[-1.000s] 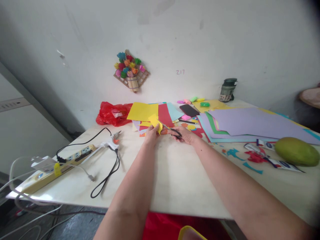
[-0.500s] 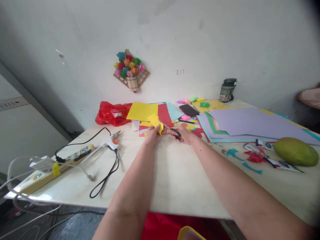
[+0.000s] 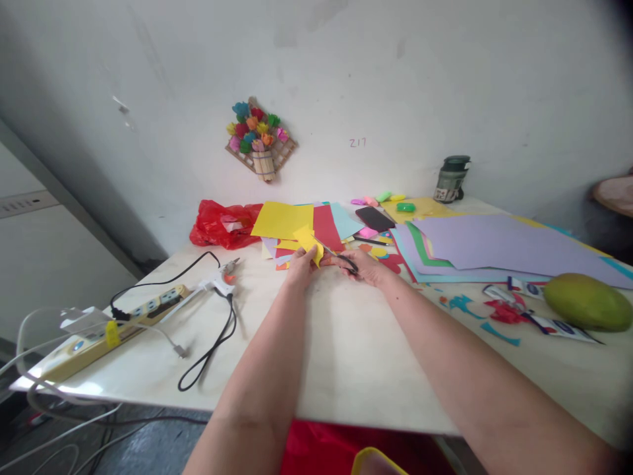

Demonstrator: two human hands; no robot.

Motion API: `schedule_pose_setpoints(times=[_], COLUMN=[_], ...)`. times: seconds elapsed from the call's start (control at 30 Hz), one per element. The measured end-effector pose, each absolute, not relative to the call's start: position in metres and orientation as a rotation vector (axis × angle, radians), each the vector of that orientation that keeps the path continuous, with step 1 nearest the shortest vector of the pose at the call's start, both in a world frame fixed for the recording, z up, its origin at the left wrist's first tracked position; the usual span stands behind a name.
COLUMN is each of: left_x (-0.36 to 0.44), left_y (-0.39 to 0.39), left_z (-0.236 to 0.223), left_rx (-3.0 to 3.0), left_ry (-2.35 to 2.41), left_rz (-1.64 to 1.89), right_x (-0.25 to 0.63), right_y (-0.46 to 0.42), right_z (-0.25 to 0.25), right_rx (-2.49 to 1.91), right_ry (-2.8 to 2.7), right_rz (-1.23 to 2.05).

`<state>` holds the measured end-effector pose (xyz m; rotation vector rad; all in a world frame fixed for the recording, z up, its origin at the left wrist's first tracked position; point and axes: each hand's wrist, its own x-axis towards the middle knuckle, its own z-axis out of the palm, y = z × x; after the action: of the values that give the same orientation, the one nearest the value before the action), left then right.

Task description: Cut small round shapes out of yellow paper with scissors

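L hand [image 3: 301, 266] is pinching the yellow piece [image 3: 307, 241], thumb on top, fingers mostly hidden. R hand [image 3: 363, 266] is gripping the scissors [image 3: 349, 263] by the black handles, w/ blades meeting the piece's R side; can't tell how far apart the blades are standing. Using the yellow sheet [image 3: 283, 220] as ref: piece is sitting just on its near side, by the R corner, overlapping it in view (touching or not, can't tell). Scissors are pointing in from nearer & R of the sheet.

Handling: piece is looking like thin paper or card, so prob. v. light, bendy, not esp. slippery, but easy to crease or tear at narrow bits. Best hold = flat part, thumb vs. fingertips, well back from blades. Scissors are prob. stiff & fairly light; take by handle loops only.

Containers: red plastic bag [image 3: 225, 224] is lying crumpled just L of the sheet, w/ smth pale showing; in or on it, can't tell. Green bottle [image 3: 451, 179] is standing upright, well R of the sheet & farther back, dark lid on, contents not showing. White-blue tubes [image 3: 564, 327] are lying on the desk [image 3: 356, 343], far R of the sheet & nearer; contents hidden too.
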<state>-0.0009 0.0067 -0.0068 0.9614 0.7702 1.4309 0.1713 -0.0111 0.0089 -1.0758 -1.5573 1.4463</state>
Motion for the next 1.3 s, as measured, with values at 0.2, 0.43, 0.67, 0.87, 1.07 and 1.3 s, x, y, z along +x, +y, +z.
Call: schedule_pose_setpoints(times=[0.2, 0.43, 0.67, 0.87, 1.07, 1.3], left_x=[-0.0004, -0.0035, -0.0043, -0.0024, -0.0021, -0.0051], left_y=[0.0058, 0.0107, 0.0113, 0.0086, 0.0092, 0.0105], left_z=[-0.0065, -0.0127, -0.0118, -0.0081, -0.0081, -0.0103], left_rx=[0.965, 0.959, 0.949, 0.929, 0.89, 0.933], left_ry=[0.761, 0.747, 0.769, 0.788, 0.782, 0.736], left_rz=[1.433, 1.437, 1.414, 1.417, 1.434, 1.42], right_x=[0.1726, 0.1729, 0.1737, 0.1742, 0.1753, 0.1758], right_y=[-0.0103, -0.0082, -0.0077, -0.0088, -0.0105, -0.0105], right_z=[0.0078, 0.0044, 0.0068, 0.0081, 0.0106, 0.0095], right_rx=[-1.064, -1.058, -1.065, -1.07, -1.077, -1.047], right_ry=[-1.568, -1.577, -1.564, -1.563, -1.541, -1.545], right_rz=[1.442, 1.407, 1.436, 1.439, 1.475, 1.475])
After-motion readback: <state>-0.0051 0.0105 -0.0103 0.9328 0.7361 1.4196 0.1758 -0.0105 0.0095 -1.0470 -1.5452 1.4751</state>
